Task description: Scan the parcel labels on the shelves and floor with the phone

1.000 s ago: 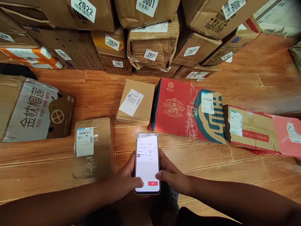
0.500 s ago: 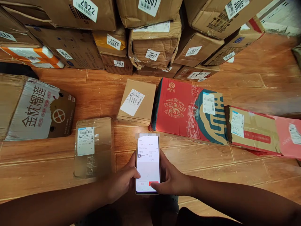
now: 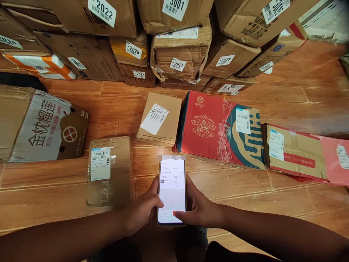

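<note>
A lit smartphone [image 3: 171, 193] is held upright between both hands, its screen facing me. My left hand [image 3: 147, 207] grips its left edge, with the thumb at the lower left of the screen. From the other side my right hand [image 3: 200, 207] clasps the phone, its thumb lying over a red button near the bottom. Just beyond the phone sits a small brown box [image 3: 160, 118] with a white label. To the left is a taped carton [image 3: 120, 171], also labelled. A red and teal box [image 3: 204, 131] lies to the right.
Cardboard boxes with number labels are stacked along the far side, among them a carton marked 2021 [image 3: 180, 54]. A durian box [image 3: 46, 127] lies at the left. A red and tan box [image 3: 297, 151] stretches to the right on the wooden floor [image 3: 294, 98].
The view has shifted very slightly, so everything sits a few pixels further right. Both hands keep the same hold on the smartphone, and the right thumb covers more of the red button.
</note>
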{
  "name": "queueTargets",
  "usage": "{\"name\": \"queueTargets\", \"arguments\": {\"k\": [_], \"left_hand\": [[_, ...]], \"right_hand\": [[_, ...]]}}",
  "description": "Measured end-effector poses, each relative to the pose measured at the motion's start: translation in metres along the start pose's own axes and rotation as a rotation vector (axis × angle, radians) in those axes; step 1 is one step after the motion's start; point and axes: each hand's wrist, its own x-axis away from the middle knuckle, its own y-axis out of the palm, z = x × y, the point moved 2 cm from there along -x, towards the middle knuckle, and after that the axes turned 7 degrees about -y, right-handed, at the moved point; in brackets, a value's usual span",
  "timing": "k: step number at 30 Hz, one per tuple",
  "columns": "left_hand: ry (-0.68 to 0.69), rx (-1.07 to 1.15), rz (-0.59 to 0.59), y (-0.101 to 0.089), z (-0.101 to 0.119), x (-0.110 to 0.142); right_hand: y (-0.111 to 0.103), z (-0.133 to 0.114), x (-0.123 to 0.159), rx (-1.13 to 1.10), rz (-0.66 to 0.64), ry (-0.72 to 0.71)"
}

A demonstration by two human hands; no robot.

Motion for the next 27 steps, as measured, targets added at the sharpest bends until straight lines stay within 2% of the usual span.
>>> {"name": "queueTargets", "arguments": {"k": [6, 8, 10, 12, 14, 17, 19, 21, 23, 27], "left_hand": [[-0.003, 0.0, -0.055, -0.009, -0.007, -0.005], [0.02, -0.086, -0.048, -0.009, -0.004, -0.002], [0.049, -0.284, -0.001, -0.011, -0.001, 0.009], [0.062, -0.601, 0.109, -0.022, 0.0, 0.027], [0.045, -0.969, 0.257, -0.043, -0.006, 0.047], [-0.025, -1.467, 0.487, -0.09, -0.025, 0.074], [-0.079, -1.693, 0.679, -0.124, -0.037, 0.084], [-0.138, -1.8, 0.857, -0.152, -0.044, 0.089], [-0.17, -1.832, 0.972, -0.172, -0.045, 0.089], [-0.085, -1.807, 1.106, -0.188, -0.033, 0.079]], "right_hand": [[0.001, -0.004, -0.001, 0.024, -0.002, -0.016], [0.002, -0.003, -0.001, 0.027, -0.007, -0.015], [0.002, -0.001, 0.0, 0.03, -0.022, -0.008], [0.001, 0.003, 0.003, 0.051, -0.031, 0.01], [-0.002, 0.007, 0.007, 0.085, -0.027, 0.032], [-0.008, 0.011, 0.012, 0.147, -0.002, 0.095], [-0.011, 0.013, 0.013, 0.197, 0.014, 0.136], [-0.013, 0.013, 0.012, 0.241, 0.008, 0.152], [-0.012, 0.014, 0.01, 0.285, 0.003, 0.151], [-0.009, 0.014, 0.007, 0.311, -0.003, 0.163]]}}
